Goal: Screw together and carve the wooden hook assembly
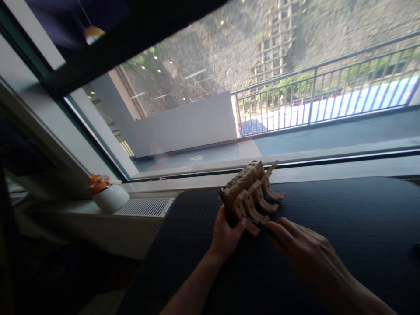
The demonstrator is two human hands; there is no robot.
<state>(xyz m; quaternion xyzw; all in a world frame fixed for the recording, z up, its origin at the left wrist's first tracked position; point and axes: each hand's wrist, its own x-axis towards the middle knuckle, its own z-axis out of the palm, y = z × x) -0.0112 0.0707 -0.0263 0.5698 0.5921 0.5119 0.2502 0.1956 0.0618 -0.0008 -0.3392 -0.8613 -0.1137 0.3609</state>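
Note:
A rough-edged wooden block with several pale curved wooden hooks, like a hook rack (244, 183), is tilted up above the dark table. My left hand (226, 232) grips its near lower end, the thumb by the nearest hook. In my right hand (298, 245) is a thin dark tool, seemingly a screwdriver (257, 224). Its tip meets the nearest hook close to a small dark hole. Similar small holes show on the other hooks. The fingers cover most of the tool's handle.
The dark table (354, 214) runs up to the windowsill (328, 169). Left of it stands a white pot with an orange top (110, 197), beside a vent grille (142, 207). Large window glass fills the far side, with a railing (313, 96) outside.

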